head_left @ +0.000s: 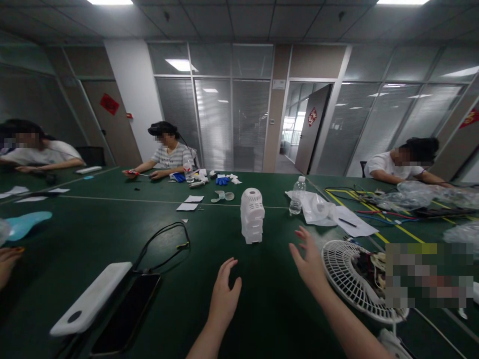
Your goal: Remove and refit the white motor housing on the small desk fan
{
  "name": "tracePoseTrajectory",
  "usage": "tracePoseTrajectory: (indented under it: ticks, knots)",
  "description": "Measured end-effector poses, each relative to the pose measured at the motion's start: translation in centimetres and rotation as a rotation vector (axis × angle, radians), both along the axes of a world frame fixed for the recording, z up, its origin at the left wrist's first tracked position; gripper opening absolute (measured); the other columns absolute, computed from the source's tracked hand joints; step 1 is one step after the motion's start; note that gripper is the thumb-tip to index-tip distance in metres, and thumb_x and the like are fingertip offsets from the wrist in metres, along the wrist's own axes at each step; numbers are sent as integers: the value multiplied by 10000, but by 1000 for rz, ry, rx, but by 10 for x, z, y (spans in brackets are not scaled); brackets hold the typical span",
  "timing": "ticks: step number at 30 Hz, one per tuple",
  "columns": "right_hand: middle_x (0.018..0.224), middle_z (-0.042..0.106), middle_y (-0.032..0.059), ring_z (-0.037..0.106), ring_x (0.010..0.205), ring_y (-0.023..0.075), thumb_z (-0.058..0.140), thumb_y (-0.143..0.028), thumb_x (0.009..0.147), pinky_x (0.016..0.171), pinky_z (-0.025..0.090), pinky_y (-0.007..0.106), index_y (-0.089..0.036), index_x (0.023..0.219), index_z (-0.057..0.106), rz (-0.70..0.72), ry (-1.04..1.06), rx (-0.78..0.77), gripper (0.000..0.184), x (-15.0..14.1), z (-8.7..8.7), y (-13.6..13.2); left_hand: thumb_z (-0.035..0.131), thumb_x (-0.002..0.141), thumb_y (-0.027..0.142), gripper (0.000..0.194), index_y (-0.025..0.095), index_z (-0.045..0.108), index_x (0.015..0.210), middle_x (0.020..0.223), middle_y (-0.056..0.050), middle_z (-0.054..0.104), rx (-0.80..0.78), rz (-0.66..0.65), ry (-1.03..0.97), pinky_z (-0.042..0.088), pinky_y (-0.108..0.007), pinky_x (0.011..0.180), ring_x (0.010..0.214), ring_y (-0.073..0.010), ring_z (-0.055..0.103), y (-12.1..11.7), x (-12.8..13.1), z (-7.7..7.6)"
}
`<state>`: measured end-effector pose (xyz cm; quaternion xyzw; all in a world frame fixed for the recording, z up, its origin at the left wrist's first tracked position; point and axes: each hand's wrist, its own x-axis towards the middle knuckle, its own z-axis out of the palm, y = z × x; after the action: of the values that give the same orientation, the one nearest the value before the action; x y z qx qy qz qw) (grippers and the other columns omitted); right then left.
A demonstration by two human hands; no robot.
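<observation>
My left hand [224,294] hovers open above the green table [112,234], fingers spread and holding nothing. My right hand [309,259] is open too, fingers apart, raised just right of centre. Both hands are a short way in front of a white plastic fan housing [252,215] that stands upright on the table, untouched. A round white fan grille [355,284] lies directly right of my right hand, with wires and small parts on it.
A white power bank [92,299] and a black phone [129,314] with a black cable [164,244] lie at front left. A water bottle [297,195], papers and plastic bags sit farther back. Three people work at the table's far sides. Another person's hand [7,262] shows at the left edge.
</observation>
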<state>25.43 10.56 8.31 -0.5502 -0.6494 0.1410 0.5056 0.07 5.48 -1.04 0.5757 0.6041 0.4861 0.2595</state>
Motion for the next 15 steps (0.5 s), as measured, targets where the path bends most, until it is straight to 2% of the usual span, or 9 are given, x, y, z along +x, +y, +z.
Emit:
tracePoseTrajectory:
  ticks: [2,4,6,7,9,11,13,15]
  knots:
    - [1279,545,122,554,1154,282,500,-473,849,953,462,479,-216,1343,413,-166,-135,150,563,52,8,-30,521,824,242,433,258,550,1255,1395,-59,483,-17,-16,17,339,-475,1103,1311,-257,441,1,0,-1]
    - [1235,566,143,543,1164,326,480,-518,842,988,416,533,-226,1281,488,-417,-263,245,528,102,13,-55,523,824,250,438,267,551,1261,1400,-58,478,-25,-30,38,349,-486,1092,1302,-266,450,1,0,-3]
    - [1273,534,196,475,1251,341,432,-566,843,1045,358,512,-263,1326,463,-614,-299,226,571,148,13,-71,526,820,251,450,269,549,1269,1405,-63,474,-34,-41,54,358,-496,1081,1295,-274,456,2,1,-4]
    - [1301,509,218,443,1283,339,415,-592,835,1051,348,495,-274,1357,437,-666,-286,178,611,168,9,-75,529,817,252,456,271,548,1272,1408,-63,471,-40,-46,59,363,-500,1075,1293,-278,457,1,2,-3]
    - [1348,475,237,411,1311,346,412,-644,797,1037,359,495,-256,1400,395,-654,-206,-2,717,200,-4,-75,537,811,254,456,276,556,1266,1410,-58,472,-50,-49,57,370,-504,1066,1291,-282,458,0,3,-3]
    - [1351,504,212,441,1290,367,404,-688,756,1025,379,525,-229,1398,402,-545,-76,-210,789,220,-22,-68,545,807,256,444,273,571,1250,1403,-54,482,-44,-47,51,371,-497,1066,1286,-280,465,-2,3,-1]
    - [1337,547,162,475,1264,370,425,-705,725,1033,382,537,-225,1365,440,-449,5,-333,800,226,-40,-61,549,807,257,431,266,582,1237,1391,-54,495,-32,-42,53,375,-484,1066,1275,-275,476,-4,4,0]
    - [1348,550,131,475,1270,358,461,-698,710,1054,370,518,-226,1335,472,-399,-20,-351,783,220,-51,-55,548,811,258,434,266,577,1244,1388,-55,498,-30,-37,66,392,-478,1051,1264,-273,486,-4,4,1]
